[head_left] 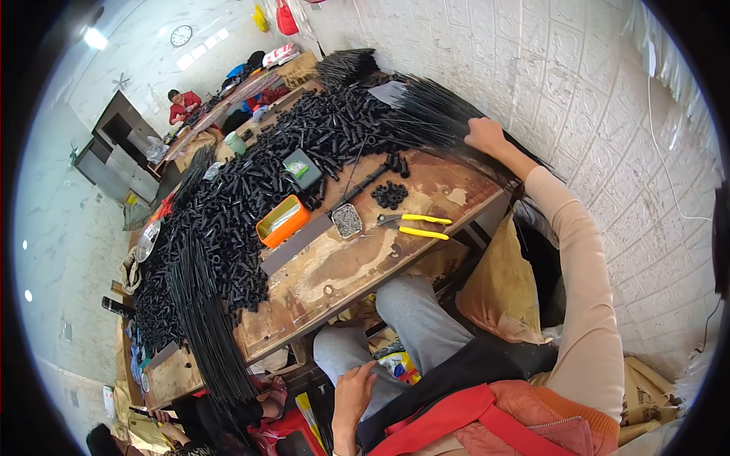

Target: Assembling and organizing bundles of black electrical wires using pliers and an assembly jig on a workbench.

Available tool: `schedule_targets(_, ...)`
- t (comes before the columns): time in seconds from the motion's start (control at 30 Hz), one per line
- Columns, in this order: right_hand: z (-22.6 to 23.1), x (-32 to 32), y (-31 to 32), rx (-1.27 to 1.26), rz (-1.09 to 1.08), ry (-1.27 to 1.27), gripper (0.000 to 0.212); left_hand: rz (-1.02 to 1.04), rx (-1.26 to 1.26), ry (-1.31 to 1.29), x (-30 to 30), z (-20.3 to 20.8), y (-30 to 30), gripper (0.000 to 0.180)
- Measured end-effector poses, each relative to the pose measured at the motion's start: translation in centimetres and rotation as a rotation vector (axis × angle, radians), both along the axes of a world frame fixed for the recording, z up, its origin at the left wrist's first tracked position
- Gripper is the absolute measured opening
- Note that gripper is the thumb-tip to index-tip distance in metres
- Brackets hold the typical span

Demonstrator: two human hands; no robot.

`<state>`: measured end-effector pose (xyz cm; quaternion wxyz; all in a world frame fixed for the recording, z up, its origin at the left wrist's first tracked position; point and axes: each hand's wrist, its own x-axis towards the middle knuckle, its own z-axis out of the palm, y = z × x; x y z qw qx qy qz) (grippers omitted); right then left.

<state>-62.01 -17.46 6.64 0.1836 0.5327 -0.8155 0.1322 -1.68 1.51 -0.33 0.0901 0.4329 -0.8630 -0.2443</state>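
My right hand [485,137] is stretched out to the far right of the wooden table, its fingers closed at a thick bundle of thin black rods [437,110]. Exactly how many rods it grips is hidden. My left hand [353,394] is low over my lap beside my grey trouser leg, fingers loosely apart, holding nothing. On the table before me lie yellow-handled pliers [417,226], a small clear dish of tiny metal pieces [347,221], a cluster of black rings [389,195] and a black rod with a thicker tube-like part [361,186].
A large heap of short black tubular parts [228,205] covers the table's left and far side. An orange box [282,221] and a grey-green box [303,169] stand at its edge. More rods [201,311] hang over the left edge. Co-workers sit at far left and lower left.
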Motion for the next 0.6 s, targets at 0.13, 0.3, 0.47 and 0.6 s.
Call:
schedule_targets(0.13,1.8,-3.0,-0.9,-0.130,0.050,-0.159,0.028,0.003,-0.005,-0.013,-0.4,-0.5,0.1,0.029)
schedule_targets(0.3,4.7,-3.8,-3.8,-0.167,0.135,-0.454,0.034,0.007,-0.019,-0.014,-0.2,-0.3,0.2,0.029)
schedule_targets(0.47,10.2,-1.2,-4.5,-0.178,0.161,-0.972,0.030,-0.011,0.031,0.001,-0.7,0.4,-0.1,0.029)
schedule_targets(0.6,14.5,3.0,-6.0,-0.289,0.508,-1.478,0.029,-0.074,0.143,0.018,-2.6,3.5,-1.0,0.030)
